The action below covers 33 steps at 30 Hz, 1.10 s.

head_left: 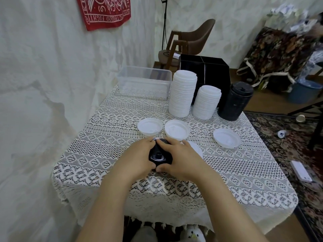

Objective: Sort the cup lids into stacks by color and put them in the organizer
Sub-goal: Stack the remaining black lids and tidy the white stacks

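Note:
A black cup lid [159, 155] sits at the table's middle, held from both sides. My left hand [139, 155] grips its left edge and my right hand [181, 157] grips its right edge, fingers curled round the rim. Three loose white lids [149, 127] [176, 129] [226, 137] lie just beyond, and part of a fourth white lid [196, 148] shows behind my right hand. Farther back stand two white lid stacks [183, 93] [206, 102] and a black lid stack [235, 101]. The black organizer [209, 67] stands behind them.
A clear plastic tub [145, 81] sits at the table's back left. The lace tablecloth [104, 137] covers the table. A brown chair [190, 41] stands behind. A white wall lies close on the left. On the patterned rug to the right lie small items.

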Tool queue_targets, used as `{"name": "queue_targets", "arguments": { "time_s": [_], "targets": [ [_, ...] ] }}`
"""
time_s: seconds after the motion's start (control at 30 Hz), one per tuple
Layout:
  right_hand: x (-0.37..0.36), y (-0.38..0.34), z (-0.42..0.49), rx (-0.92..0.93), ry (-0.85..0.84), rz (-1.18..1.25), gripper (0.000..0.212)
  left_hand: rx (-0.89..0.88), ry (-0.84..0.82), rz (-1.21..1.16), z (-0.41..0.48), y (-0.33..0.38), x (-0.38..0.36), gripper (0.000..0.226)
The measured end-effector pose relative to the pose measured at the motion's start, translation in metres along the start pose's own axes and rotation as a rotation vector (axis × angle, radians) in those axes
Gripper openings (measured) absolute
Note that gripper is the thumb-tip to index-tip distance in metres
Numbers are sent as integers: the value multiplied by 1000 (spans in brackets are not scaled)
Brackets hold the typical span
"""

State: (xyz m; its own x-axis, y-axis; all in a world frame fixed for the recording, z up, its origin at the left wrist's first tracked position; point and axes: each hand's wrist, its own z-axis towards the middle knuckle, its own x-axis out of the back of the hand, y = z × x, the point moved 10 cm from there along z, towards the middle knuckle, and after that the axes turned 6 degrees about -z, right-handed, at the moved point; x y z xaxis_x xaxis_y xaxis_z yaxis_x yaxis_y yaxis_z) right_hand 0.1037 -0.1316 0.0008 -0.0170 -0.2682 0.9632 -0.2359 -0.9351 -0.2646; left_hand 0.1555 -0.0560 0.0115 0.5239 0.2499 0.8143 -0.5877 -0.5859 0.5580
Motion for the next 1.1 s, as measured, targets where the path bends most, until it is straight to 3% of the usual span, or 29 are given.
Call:
{"name": "queue_targets", "arguments": {
  "time_s": [0.23, 0.57, 0.93, 1.1],
  "targets": [
    [-2, 1, -2, 13, -2, -9, 96, -47, -32, -112, -4, -6, -2, 92],
    [6, -4, -3, 45, 62, 70, 91, -106, 28, -202, -7, -7, 6, 89],
    [33, 3, -1, 26, 155, 331, 89, -93, 241, -351, -10, -10, 36, 79],
    [53, 5, 30, 29, 147, 258, 87, -84, 326, -350, 14, -12, 52, 73]
  ]
}}
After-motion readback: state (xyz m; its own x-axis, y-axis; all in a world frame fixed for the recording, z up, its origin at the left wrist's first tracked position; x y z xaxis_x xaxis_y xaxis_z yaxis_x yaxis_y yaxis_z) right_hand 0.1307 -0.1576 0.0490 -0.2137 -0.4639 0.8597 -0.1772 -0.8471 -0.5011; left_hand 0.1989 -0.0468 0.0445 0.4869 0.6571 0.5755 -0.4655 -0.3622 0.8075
